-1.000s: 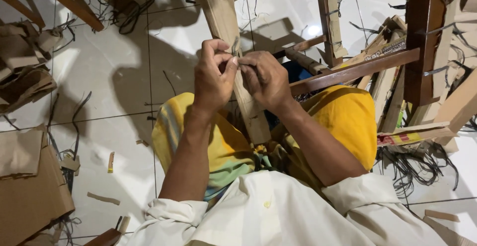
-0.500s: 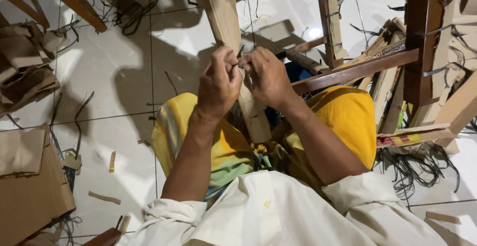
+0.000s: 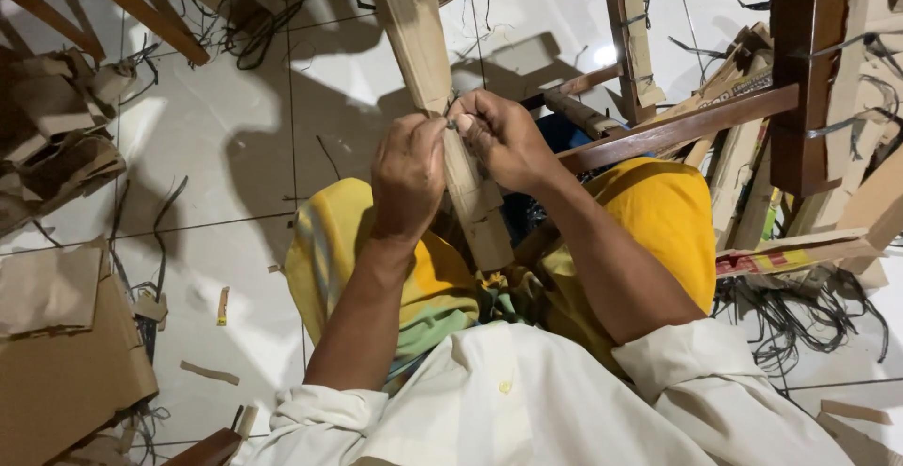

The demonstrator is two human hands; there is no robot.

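A long furniture leg wrapped in brown cardboard (image 3: 428, 47) runs from the top of the view down onto my lap. My left hand (image 3: 407, 176) closes around it from the left. My right hand (image 3: 503, 137) grips it from the right, fingertips pinching something small at the wrapping between the two hands; what it is I cannot tell. Both hands nearly touch over the leg. A dark wooden rail (image 3: 677, 127) passes behind my right wrist. I sit with yellow trousers (image 3: 658, 212) and a white shirt.
A dark wooden frame (image 3: 800, 71) with cardboard-wrapped parts stands at the right. Cardboard sheets (image 3: 56, 353) and scraps (image 3: 56, 137) lie at the left on the white tiled floor (image 3: 216, 146). Black strap offcuts (image 3: 800, 315) tangle at the right.
Both hands have shifted slightly on the wrapped leg, the fingertips working at the same spot. The leg and frame stay where they were.
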